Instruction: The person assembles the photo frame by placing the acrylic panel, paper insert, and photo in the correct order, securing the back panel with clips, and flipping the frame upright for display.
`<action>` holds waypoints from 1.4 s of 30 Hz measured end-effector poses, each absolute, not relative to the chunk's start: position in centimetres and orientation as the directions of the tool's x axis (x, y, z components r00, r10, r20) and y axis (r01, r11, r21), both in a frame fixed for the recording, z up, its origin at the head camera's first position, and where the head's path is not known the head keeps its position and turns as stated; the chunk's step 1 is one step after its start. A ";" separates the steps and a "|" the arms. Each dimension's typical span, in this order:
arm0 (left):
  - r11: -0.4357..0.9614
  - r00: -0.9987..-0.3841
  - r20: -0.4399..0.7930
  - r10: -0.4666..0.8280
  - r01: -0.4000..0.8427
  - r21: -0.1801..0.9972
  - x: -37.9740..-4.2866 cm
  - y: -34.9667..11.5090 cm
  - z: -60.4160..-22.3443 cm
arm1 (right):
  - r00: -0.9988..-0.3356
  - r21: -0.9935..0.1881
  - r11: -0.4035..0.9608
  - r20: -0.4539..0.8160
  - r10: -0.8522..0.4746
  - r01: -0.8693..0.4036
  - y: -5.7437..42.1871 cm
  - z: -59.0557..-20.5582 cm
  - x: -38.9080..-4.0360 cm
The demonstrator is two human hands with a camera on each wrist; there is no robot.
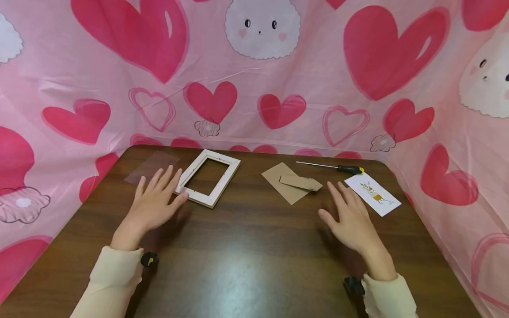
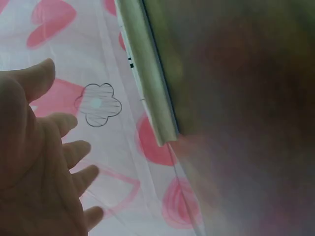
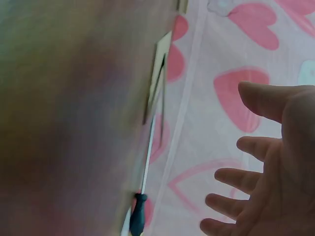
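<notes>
My left hand point(image 1: 153, 205), fingers spread, hovers at the left corner of a white picture frame point(image 1: 222, 187) and holds nothing. The frame lies flat, its opening showing bare wood. A clear plastic sheet point(image 1: 153, 164) lies left of it, partly behind the fingers. On the other side, my right hand point(image 1: 351, 216) is also spread and holds nothing. Near its fingertips are a brown backing board point(image 1: 278, 176) with a raised stand flap point(image 1: 300, 182), and a white card point(image 1: 375, 194) printed with a plant-and-animal-like drawing. In the right wrist view the spread fingers point(image 3: 238, 179) grip nothing.
Behind the card lies a screwdriver point(image 1: 350, 169) with a black and yellow handle, its shaft pointing left. The dark wooden table point(image 1: 238, 265) has pink heart-printed cloth point(image 1: 246, 84) hanging around its back and sides.
</notes>
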State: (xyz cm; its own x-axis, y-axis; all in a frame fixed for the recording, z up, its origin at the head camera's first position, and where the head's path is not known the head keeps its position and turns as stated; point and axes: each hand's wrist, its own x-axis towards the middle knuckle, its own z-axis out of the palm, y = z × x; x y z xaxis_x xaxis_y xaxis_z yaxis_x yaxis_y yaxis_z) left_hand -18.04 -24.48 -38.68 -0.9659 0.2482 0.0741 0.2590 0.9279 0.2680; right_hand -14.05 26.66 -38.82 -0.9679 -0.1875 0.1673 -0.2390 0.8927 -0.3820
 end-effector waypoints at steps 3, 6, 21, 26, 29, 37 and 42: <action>0.909 -0.952 0.095 0.289 0.305 0.284 -19.0 -24.7 -38.4 | -0.962 -0.443 0.858 0.194 -0.193 -0.261 26.2 -37.8 -14.3; 0.887 -0.942 0.100 0.321 0.336 0.317 -19.9 -25.0 -38.1 | -0.954 -0.497 0.820 0.232 -0.190 -0.284 25.6 -37.1 -14.9; 0.855 -0.960 0.055 0.275 0.270 0.443 -25.6 -25.2 -38.5 | -0.969 -0.759 0.607 0.139 -0.204 -0.236 19.5 -36.7 -19.0; 0.872 -0.971 0.016 0.240 0.223 0.437 -26.8 -25.1 -38.7 | -0.975 -0.871 0.473 0.030 -0.219 -0.133 16.4 -37.2 -20.4; 0.877 -0.971 -0.003 0.238 0.214 0.431 -27.4 -25.0 -39.0 | -0.971 -0.921 0.384 -0.026 -0.237 -0.069 14.7 -37.5 -21.1; 0.878 -0.973 -0.010 0.232 0.205 0.432 -28.5 -25.1 -39.7 | -0.944 -0.972 0.219 -0.155 -0.292 0.092 11.3 -38.4 -22.5; 0.881 -0.972 0.009 0.234 0.216 0.422 -28.8 -25.3 -39.8 | -0.933 -0.970 0.197 -0.195 -0.303 0.139 9.7 -39.4 -23.1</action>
State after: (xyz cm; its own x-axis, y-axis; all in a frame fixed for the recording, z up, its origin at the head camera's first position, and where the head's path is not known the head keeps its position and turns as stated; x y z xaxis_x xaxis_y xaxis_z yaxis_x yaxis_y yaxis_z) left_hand -28.81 -25.29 -39.83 -0.9722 0.2338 0.0088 0.2157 0.8807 0.4217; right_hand -23.05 9.73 -39.41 -0.9329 -0.3026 -0.1954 0.1393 0.1969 -0.9705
